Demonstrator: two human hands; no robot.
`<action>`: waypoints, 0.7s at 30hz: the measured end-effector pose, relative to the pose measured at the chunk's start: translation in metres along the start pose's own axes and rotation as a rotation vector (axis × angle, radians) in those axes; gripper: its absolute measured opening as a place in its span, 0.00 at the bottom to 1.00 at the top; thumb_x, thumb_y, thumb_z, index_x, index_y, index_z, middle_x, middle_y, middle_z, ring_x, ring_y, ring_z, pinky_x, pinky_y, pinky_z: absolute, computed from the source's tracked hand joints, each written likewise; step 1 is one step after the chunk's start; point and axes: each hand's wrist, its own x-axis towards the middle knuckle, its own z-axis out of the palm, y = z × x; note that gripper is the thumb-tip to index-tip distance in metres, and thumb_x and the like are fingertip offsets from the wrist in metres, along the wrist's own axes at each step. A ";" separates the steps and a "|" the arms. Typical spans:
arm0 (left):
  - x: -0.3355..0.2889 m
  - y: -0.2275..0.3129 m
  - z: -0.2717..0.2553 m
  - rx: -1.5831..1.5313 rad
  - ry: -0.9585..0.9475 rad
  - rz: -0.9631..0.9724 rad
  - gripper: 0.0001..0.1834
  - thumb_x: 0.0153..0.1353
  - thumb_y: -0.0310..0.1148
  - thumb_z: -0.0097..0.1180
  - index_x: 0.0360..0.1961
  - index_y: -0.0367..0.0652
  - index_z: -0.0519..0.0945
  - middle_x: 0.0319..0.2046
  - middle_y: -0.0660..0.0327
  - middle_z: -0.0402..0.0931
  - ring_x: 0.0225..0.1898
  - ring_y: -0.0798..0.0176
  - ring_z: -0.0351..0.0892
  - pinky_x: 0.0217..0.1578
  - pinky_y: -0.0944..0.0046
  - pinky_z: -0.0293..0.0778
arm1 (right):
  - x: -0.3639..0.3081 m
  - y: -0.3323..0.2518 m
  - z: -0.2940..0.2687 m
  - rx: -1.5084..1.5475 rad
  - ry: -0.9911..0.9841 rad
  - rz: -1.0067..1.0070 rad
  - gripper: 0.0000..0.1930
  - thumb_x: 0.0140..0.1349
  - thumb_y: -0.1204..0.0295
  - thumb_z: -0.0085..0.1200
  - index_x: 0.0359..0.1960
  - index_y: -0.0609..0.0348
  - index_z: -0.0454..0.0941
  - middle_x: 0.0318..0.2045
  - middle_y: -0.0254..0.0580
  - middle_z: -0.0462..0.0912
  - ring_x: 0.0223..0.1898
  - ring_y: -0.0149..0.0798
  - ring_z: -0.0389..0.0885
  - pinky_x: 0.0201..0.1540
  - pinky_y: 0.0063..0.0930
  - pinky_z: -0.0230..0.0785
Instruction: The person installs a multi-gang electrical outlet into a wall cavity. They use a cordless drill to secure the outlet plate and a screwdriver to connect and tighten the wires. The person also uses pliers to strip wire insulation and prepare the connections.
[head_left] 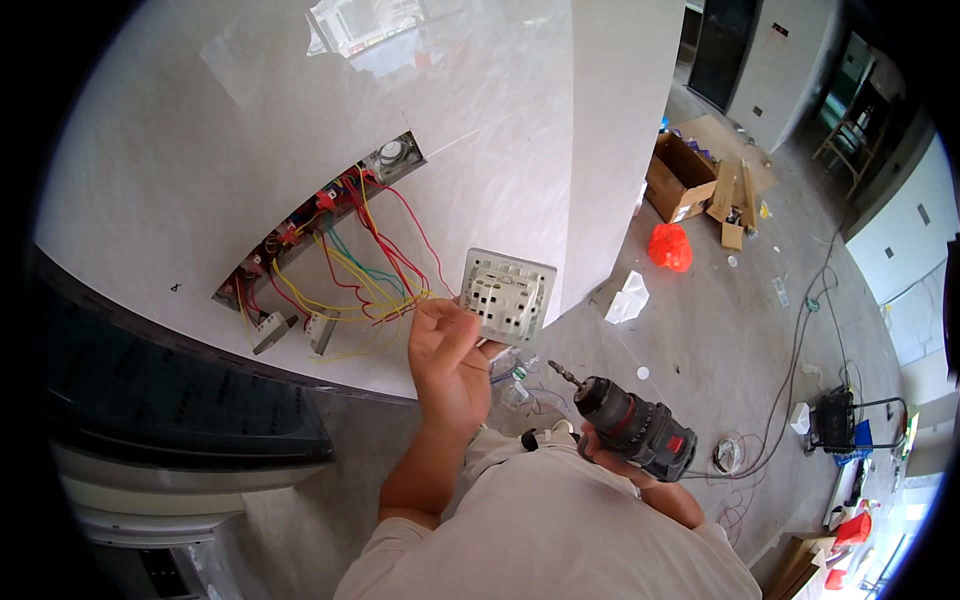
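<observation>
Left hand: raised before the wall, fingers closed on the lower left edge of the switch, back face with its terminal holes toward the camera. Switch held just clear of the wall, right of the wires and beside the wall corner.

Wires (red, yellow, green): bundled out of a long slot cut aslant in the wall, looping down and right to the left hand. Two small white modules hanging on the wires below the slot.

Right hand: mostly hidden behind the drill, so finger state cannot be told; drill held low near the chest, bit pointing up and left toward the switch, not touching it.

Floor to the right: open cardboard box, wood offcuts, orange bag, white bag, cables trailing to a dark case (contents too small to tell).
</observation>
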 end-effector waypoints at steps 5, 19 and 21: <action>-0.014 -0.006 0.032 -0.023 -0.061 -0.012 0.31 0.65 0.24 0.55 0.70 0.42 0.62 0.64 0.46 0.68 0.61 0.45 0.78 0.56 0.39 0.81 | -0.007 0.009 0.013 -0.152 -0.019 -0.048 0.20 0.58 0.73 0.70 0.52 0.54 0.80 0.39 0.35 0.85 0.42 0.34 0.83 0.47 0.31 0.75; -0.033 -0.025 0.030 -0.050 -0.190 0.021 0.33 0.61 0.19 0.59 0.68 0.33 0.65 0.63 0.48 0.69 0.65 0.55 0.71 0.66 0.53 0.66 | 0.003 -0.050 0.008 0.399 -0.064 0.138 0.18 0.66 0.77 0.63 0.57 0.58 0.77 0.46 0.33 0.83 0.45 0.29 0.82 0.52 0.28 0.75; -0.034 -0.028 0.028 -0.037 -0.233 0.093 0.32 0.61 0.17 0.59 0.67 0.33 0.66 0.62 0.47 0.70 0.64 0.55 0.72 0.66 0.52 0.67 | 0.001 -0.050 0.005 0.414 -0.099 0.198 0.17 0.67 0.76 0.62 0.57 0.57 0.77 0.48 0.33 0.83 0.46 0.30 0.81 0.53 0.29 0.75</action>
